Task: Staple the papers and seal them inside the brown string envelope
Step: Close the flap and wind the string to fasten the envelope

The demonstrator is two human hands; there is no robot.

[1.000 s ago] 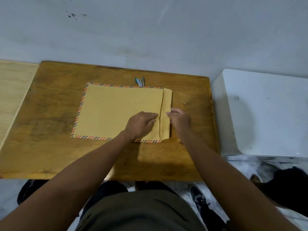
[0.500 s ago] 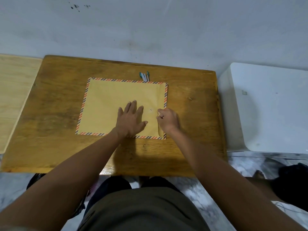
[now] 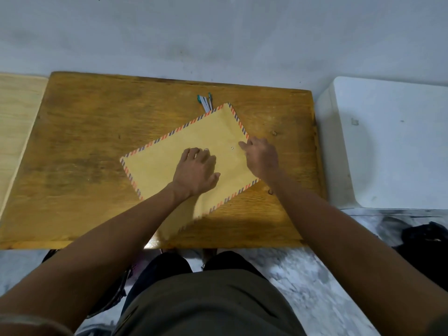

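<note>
One wooden table (image 3: 80, 146), brown and heavily grained, filling the middle of the head view against a grey-white wall (image 3: 218, 32). To its right, one white box-like unit (image 3: 388, 146) with a small mark on top, too blurred to read. To its left, the edge of a paler wooden surface (image 3: 14, 112). No legible writing or brand anywhere.

On the table, one brown envelope (image 3: 164, 166) with a red-and-blue striped border, lying flat but turned at a slant, far corner toward the wall, near corner dissolving into motion blur at the table's front edge. One small round fastener (image 3: 232, 148) on its face, near the right-hand edge. No papers visible outside it.

Left hand (image 3: 196, 172) resting palm-down on the middle of the envelope, fingers bent at the knuckles with tips on the paper, thumb out to the right. Right hand (image 3: 261, 157) at the envelope's right edge, fingers drawn together and reaching toward the fastener, possibly pinching the string, though no string can be made out.

Beyond the far corner of the envelope, a small cluster of teal-and-white pens (image 3: 206, 101), apparently two or three, partly covered by the envelope's edge.
</note>
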